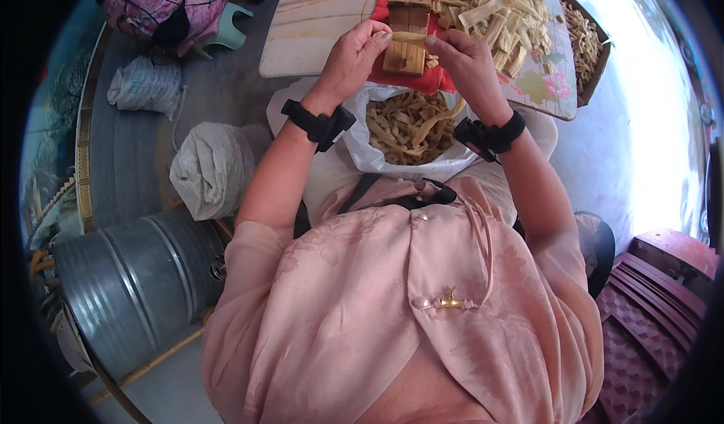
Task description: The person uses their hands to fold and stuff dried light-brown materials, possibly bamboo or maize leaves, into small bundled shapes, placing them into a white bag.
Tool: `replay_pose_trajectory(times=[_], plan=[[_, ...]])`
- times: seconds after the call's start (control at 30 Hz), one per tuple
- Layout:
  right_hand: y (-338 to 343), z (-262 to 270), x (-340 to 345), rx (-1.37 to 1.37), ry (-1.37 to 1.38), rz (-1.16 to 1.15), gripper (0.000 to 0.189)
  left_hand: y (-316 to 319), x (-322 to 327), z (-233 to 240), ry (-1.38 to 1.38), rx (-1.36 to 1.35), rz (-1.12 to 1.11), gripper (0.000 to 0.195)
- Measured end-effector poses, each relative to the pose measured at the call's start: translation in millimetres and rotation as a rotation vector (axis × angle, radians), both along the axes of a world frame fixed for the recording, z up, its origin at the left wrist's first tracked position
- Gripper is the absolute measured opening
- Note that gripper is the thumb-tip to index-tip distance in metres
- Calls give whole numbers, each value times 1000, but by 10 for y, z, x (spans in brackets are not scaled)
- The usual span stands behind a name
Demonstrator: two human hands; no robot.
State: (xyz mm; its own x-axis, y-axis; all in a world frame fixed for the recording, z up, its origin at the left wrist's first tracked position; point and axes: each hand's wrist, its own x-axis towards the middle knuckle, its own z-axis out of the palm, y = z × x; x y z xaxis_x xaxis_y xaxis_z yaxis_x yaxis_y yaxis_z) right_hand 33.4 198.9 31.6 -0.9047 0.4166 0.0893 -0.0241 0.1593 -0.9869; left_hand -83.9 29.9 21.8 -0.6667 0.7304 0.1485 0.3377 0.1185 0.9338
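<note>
Between my two hands a pale yellow, dried fibrous strip point(408, 37) is stretched crosswise. My left hand point(357, 51) pinches one end between thumb and forefinger, and my right hand point(462, 56) grips the other. Just beneath the strip sits a wooden block device point(404, 59) with an upright slotted part point(408, 12), on a red cloth point(438, 79) over the table. A heap of similar flat pieces point(498, 17) lies beyond my right hand. Below my hands, a white plastic bag point(357, 135) at my lap holds many curled brownish strips point(407, 127).
The light tabletop point(317, 34) extends to the left. A cardboard box point(588, 56) of small pieces stands at the right. Sacks point(206, 169) and a metal drum point(141, 282) are on the left. Another person in floral clothing point(169, 0) is by a green stool point(229, 31).
</note>
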Motion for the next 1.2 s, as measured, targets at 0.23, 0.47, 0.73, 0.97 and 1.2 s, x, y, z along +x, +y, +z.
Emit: replay_pose_trajectory(times=[0.23,0.47,0.73,0.97,1.2], plan=[[58,-205,-179,503,-73,-76,29,174,-102,-119,330,-296,136,16],[-105,-153,187,636,-80,-126,21,-193,271,-25,656,-158,230,20],[-777,-27,572,323,305,147,17,-424,820,-175,-1194,391,-257,36],[-756,7,569,-20,291,77,12,-308,872,-71,-1063,338,49,29],[-766,-136,569,262,315,139,15,-498,842,-158,-1220,207,-98,25]])
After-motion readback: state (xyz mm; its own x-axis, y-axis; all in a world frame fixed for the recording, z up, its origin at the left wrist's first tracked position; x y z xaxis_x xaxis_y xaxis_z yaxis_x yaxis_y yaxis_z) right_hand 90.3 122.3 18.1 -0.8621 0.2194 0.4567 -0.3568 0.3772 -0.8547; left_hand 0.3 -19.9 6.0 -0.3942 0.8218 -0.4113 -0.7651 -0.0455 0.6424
